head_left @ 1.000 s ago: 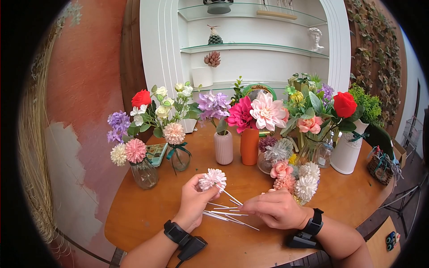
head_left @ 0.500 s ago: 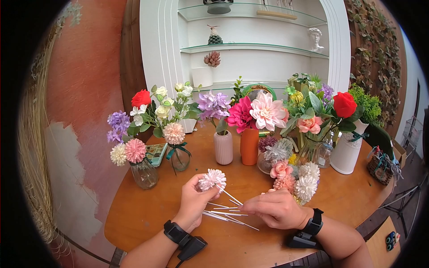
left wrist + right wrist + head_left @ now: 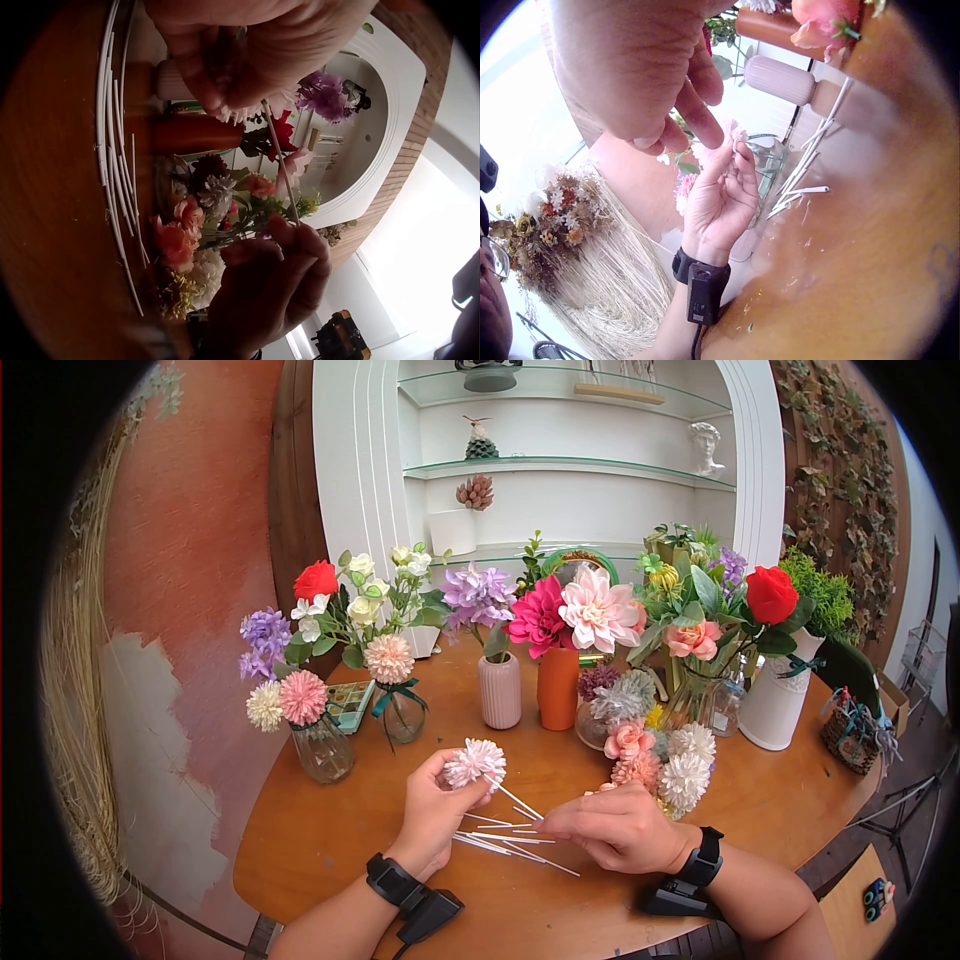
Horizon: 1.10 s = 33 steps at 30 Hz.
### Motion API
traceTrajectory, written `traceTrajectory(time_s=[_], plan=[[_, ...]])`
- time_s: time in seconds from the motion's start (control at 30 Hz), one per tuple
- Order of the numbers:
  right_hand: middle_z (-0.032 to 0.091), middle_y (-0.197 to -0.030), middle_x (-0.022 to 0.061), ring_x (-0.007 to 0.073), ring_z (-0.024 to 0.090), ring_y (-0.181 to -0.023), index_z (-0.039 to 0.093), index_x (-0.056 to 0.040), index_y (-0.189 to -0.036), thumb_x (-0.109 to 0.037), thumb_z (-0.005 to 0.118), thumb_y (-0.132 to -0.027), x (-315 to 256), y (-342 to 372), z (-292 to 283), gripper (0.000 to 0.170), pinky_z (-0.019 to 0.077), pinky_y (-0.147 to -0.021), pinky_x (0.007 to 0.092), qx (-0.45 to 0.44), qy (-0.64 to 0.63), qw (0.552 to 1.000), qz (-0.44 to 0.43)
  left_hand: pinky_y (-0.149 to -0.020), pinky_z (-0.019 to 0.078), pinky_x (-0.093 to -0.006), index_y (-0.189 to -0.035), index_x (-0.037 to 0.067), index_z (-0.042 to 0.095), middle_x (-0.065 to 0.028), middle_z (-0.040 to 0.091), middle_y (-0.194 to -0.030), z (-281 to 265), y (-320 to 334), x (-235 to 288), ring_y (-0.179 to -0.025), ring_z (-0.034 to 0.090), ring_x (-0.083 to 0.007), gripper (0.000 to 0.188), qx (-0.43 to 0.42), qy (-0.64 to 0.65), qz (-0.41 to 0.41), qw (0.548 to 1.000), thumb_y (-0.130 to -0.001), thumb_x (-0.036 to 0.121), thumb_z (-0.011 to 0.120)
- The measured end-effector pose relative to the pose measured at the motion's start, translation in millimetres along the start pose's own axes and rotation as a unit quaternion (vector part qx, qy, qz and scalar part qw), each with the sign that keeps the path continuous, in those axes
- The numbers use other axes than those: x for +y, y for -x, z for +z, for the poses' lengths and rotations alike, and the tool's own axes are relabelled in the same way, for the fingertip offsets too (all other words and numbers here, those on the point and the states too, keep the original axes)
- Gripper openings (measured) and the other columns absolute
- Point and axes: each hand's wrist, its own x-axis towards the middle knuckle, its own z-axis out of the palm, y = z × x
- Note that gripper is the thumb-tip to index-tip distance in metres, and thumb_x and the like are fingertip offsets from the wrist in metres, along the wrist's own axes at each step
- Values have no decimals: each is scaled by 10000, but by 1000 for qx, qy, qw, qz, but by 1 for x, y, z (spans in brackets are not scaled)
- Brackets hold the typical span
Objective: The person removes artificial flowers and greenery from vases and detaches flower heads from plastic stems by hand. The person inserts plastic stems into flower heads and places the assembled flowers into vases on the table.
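Note:
In the head view the left hand [image 3: 433,816] pinches a pale pink pompom flower [image 3: 474,762] just under its bloom. A thin white stick [image 3: 518,799] slants from the flower down to the right hand [image 3: 622,828], whose thumb and fingers pinch its far end. The left wrist view shows this stick [image 3: 279,156] spanning the space between both hands. Several loose white sticks [image 3: 500,845] lie crossed on the table below the hands; the right wrist view has these sticks [image 3: 808,159] beside a pink ribbed vase [image 3: 780,79].
Behind the hands stand a pink ribbed vase [image 3: 501,692], an orange vase [image 3: 558,690] and glass vases with flowers at the left [image 3: 323,752]. White and coral pompom blooms [image 3: 686,780] lie close beyond the right hand. A white pitcher [image 3: 778,700] stands at the right of the wooden table [image 3: 330,850].

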Motion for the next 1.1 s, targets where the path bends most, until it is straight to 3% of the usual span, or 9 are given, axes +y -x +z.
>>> traceTrajectory(time_s=[0.33, 0.4, 0.57, 0.83, 1.1], plan=[[694, -893, 28, 195, 677, -711, 676, -103, -1067, 0, 675, -765, -1, -1, -1, 319, 552, -579, 318, -3, 4, 1000, -6, -703, 557, -209, -1117, 29, 576, -33, 655, -1015, -1, 0, -2, -856, 637, -76, 270, 1, -4, 3, 1000, -881, 39, 706], [714, -871, 49, 193, 696, -727, 700, -69, -1090, 62, 628, -783, -3, -1, -3, 342, 555, -639, 305, -15, 1, 1000, 4, -703, 557, -209, -1118, 29, 577, -33, 655, -1015, -1, 0, -2, -858, 636, -75, 270, 1, -4, 2, 1000, -881, 39, 706], [695, -890, 37, 209, 677, -714, 676, -104, -1065, 2, 672, -765, -1, -1, -2, 318, 556, -588, 325, -9, 2, 1000, 3, -705, 556, -207, -1115, 33, 578, -30, 654, -1018, -1, 0, -2, -861, 634, -74, 269, 1, -4, -2, 1000, -881, 46, 709], [697, -891, 69, 249, 678, -697, 673, -88, -1055, 22, 669, -753, 1, 1, -1, 322, 566, -608, 338, 9, -2, 1000, 20, -838, 547, -265, -1264, 49, 509, -60, 609, -1171, 1, 0, -4, -1021, 623, -134, 402, -49, 34, 12, 998, -893, -11, 653], [702, -919, 74, 250, 684, -711, 672, -85, -1066, 38, 671, -747, 2, 1, -1, 342, 568, -614, 337, 16, 6, 1000, 23, -937, 533, -323, -1310, 11, 484, -84, 602, -1214, 5, 1, 2, -1088, 613, -168, 368, -32, 64, -8, 997, -954, 39, 570]])
